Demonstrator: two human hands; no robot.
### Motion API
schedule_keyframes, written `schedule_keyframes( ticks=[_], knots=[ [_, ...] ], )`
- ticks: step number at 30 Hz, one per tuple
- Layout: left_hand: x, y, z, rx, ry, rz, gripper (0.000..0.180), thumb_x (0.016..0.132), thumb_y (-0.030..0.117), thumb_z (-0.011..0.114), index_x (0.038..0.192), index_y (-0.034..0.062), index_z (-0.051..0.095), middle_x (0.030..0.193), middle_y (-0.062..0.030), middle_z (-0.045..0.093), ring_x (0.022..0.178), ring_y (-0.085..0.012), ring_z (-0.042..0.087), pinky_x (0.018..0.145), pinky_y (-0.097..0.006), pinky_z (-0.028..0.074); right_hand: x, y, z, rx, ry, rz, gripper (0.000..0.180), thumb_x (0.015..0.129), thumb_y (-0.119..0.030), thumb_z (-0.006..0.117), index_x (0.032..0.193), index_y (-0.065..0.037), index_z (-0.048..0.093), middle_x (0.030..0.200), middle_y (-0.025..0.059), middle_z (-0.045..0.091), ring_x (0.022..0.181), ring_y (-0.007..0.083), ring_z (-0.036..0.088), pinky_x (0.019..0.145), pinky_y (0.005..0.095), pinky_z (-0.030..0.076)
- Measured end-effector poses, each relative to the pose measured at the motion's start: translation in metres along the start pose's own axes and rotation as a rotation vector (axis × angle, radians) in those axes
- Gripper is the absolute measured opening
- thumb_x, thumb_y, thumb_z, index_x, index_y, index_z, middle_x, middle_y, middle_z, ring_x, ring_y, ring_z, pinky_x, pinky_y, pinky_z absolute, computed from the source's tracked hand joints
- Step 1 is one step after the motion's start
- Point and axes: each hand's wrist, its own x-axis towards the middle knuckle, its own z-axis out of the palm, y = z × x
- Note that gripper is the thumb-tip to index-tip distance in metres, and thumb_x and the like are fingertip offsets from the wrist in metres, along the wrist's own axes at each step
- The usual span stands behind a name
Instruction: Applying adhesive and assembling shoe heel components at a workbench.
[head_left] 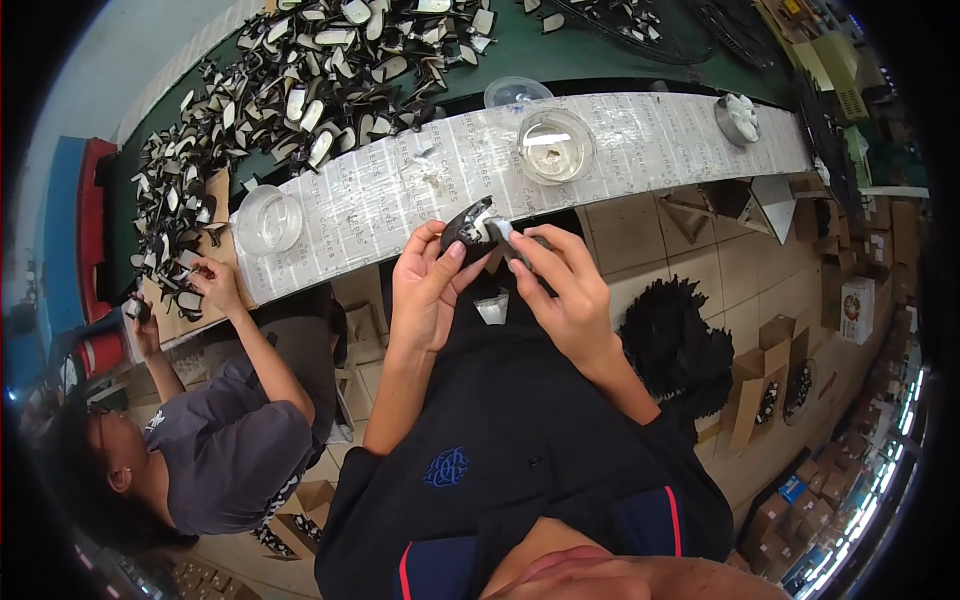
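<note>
My left hand (425, 275) is closed around a small black curved piece that looks like a shoe heel (462, 228), held up just off the near edge of the worktable. My right hand (570, 290) pinches a white wad (500, 230), which looks like cloth or cotton, against the heel's side. Something dark shows by my right fingers, too small to make out. Beyond my hands stands a clear round tub (556, 175) with a little in its bottom.
Many similar black pieces with pale faces lie heaped on the green surface (520, 60). On the patterned table covering (350, 215) stand another clear tub (270, 219) and a metal cup of white wads (738, 120). At left, a co-worker (230, 440) handles pieces. Cartons (758, 390) stand on the floor.
</note>
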Motion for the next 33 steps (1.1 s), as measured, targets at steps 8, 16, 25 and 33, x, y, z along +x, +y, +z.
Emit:
schedule_keyframes(
  ticks=[8, 16, 25, 33],
  knots=[
    [0.002, -0.002, -0.001, 0.007, 0.007, -0.003, 0.03, 0.093, 0.002, 0.056, 0.12, 0.0023, 0.043, 0.112, -0.0114, 0.062, 0.107, -0.0212, 0.062, 0.096, -0.04, 0.053, 0.001, 0.003, -0.011, -0.03, 0.094, -0.002, 0.032, 0.08, 0.002, 0.07, 0.112, -0.001, 0.066, 0.107, 0.0131, 0.058, 0.072, 0.0188, 0.062, 0.061, 0.0282, 0.051],
    [0.001, -0.002, 0.002, 0.01, 0.023, -0.015, 0.029, 0.092, 0.001, 0.058, 0.116, 0.0024, 0.043, 0.11, -0.012, 0.061, 0.106, -0.022, 0.062, 0.095, -0.041, 0.053, -0.002, -0.003, -0.005, 0.004, -0.029, 0.041, 0.031, 0.082, 0.001, 0.07, 0.113, -0.001, 0.065, 0.107, 0.0133, 0.058, 0.074, 0.0193, 0.062, 0.063, 0.0287, 0.052],
    [0.0, 0.0, -0.004, 0.002, 0.034, -0.014, 0.027, 0.092, 0.002, 0.058, 0.116, 0.003, 0.044, 0.11, -0.0112, 0.061, 0.106, -0.0209, 0.062, 0.096, -0.041, 0.052, 0.003, 0.008, -0.009, -0.06, 0.065, 0.063, 0.03, 0.081, 0.001, 0.07, 0.11, -0.002, 0.066, 0.105, 0.0133, 0.059, 0.078, 0.0226, 0.063, 0.063, 0.0295, 0.053],
    [-0.008, 0.02, -0.025, -0.074, 0.117, 0.017, 0.038, 0.095, 0.009, 0.057, 0.13, 0.0027, 0.043, 0.106, -0.0032, 0.061, 0.102, -0.0122, 0.061, 0.093, -0.035, 0.053, 0.034, 0.133, -0.051, -0.387, 0.347, 0.158, 0.021, 0.092, -0.009, 0.062, 0.111, -0.002, 0.065, 0.104, 0.0093, 0.064, 0.084, 0.0157, 0.063, 0.066, 0.0254, 0.051]
  ],
)
